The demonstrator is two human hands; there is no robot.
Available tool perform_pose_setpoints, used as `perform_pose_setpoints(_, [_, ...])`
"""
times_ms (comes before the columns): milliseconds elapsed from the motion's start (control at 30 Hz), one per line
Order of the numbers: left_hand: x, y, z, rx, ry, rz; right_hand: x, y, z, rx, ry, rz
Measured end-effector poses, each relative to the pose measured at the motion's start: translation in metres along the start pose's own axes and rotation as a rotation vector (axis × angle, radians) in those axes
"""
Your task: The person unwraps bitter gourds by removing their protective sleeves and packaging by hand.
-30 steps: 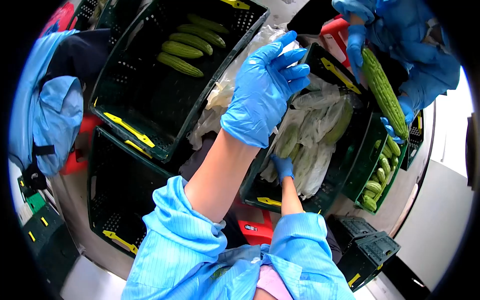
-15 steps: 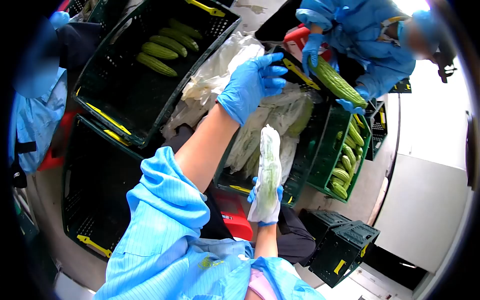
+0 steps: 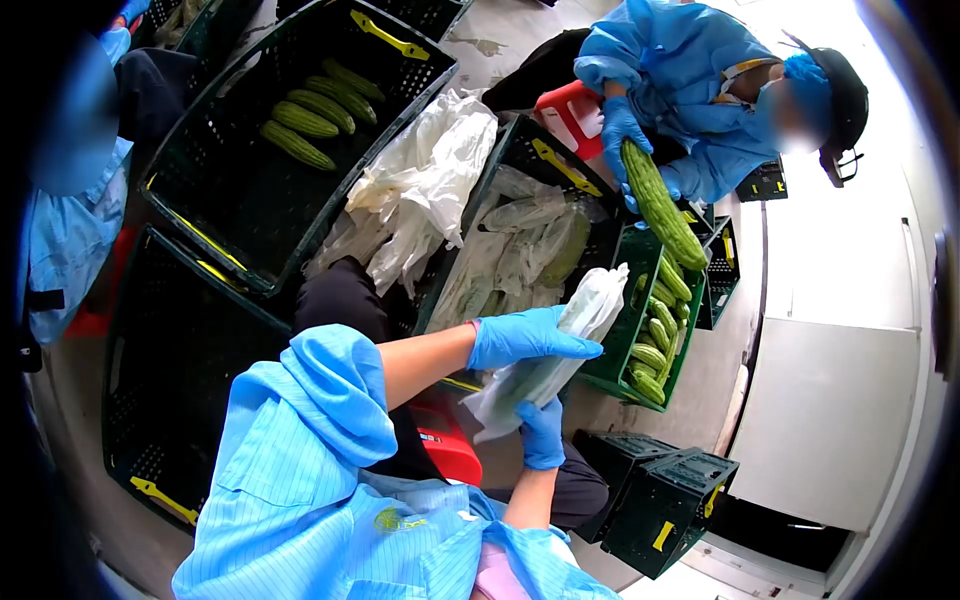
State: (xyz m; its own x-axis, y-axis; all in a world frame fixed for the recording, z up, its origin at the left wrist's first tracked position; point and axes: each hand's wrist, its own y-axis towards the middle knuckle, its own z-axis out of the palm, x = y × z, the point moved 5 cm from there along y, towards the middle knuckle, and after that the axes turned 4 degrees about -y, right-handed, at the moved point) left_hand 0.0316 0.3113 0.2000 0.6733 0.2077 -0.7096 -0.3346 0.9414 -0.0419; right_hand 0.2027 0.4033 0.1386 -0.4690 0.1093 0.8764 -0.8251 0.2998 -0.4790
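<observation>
A bitter gourd in a thin whitish plastic bag [image 3: 541, 370] is tilted in front of me, its upper end to the right. My left hand [image 3: 525, 338], in a blue glove, grips it from the left across the middle, with the thumb pointing right and the fingers partly hidden. Lower down, my right hand [image 3: 541, 432], also gloved, is closed around its underside. Behind it, a dark crate [image 3: 500, 140] holds several bagged gourds [image 3: 520, 255]. A bunch of crumpled plastic bags [image 3: 430, 180] lies at the left side of that crate.
A large crate [image 3: 300, 215] at upper left holds several bitter gourds [image 3: 303, 118]. Another large crate [image 3: 180, 380] stands below it. At right, a green crate [image 3: 600, 375] holds more gourds. Across from me, a co-worker [image 3: 680, 90] holds a large bitter gourd [image 3: 660, 200]. Dark crates [image 3: 670, 495] stand lower right.
My left hand has come down from above the bags and now grips the bagged gourd. The gourd has tilted to the right. The co-worker's gourd has swung to a steeper angle.
</observation>
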Motion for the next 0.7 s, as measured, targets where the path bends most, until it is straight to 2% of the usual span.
perform_pose_setpoints(67, [0.004, 0.001, -0.002, -0.040, 0.045, -0.063, 0.006, -0.001, 0.004, -0.075, -0.084, 0.017])
perform_pose_setpoints(267, [-0.001, 0.003, 0.002, -0.086, 0.166, 0.089, 0.014, 0.008, 0.001, -0.076, -0.290, 0.054])
perform_pose_setpoints(400, [-0.010, 0.004, 0.004, -0.230, 0.494, 0.113, 0.023, 0.005, -0.026, -0.252, -0.323, -0.057])
perform_pose_setpoints(467, [-0.036, -0.007, 0.017, -0.193, 0.485, 0.037, 0.012, 0.004, -0.029, -0.327, -0.074, -0.014])
perform_pose_setpoints(533, [-0.014, 0.009, 0.014, -0.210, 0.554, 0.221, -0.012, 0.007, -0.031, -0.329, -0.160, -0.134])
perform_pose_setpoints(633, [-0.005, 0.011, 0.016, -0.260, 0.477, 0.265, -0.100, 0.032, -0.068, -0.209, -0.941, -0.248])
perform_pose_setpoints(667, [-0.003, 0.011, 0.016, -0.275, 0.459, 0.243, -0.109, 0.032, -0.055, -0.224, -1.141, -0.298])
perform_pose_setpoints(700, [0.005, 0.015, 0.014, -0.304, 0.477, 0.206, -0.085, 0.024, -0.025, -0.319, -1.254, -0.283])
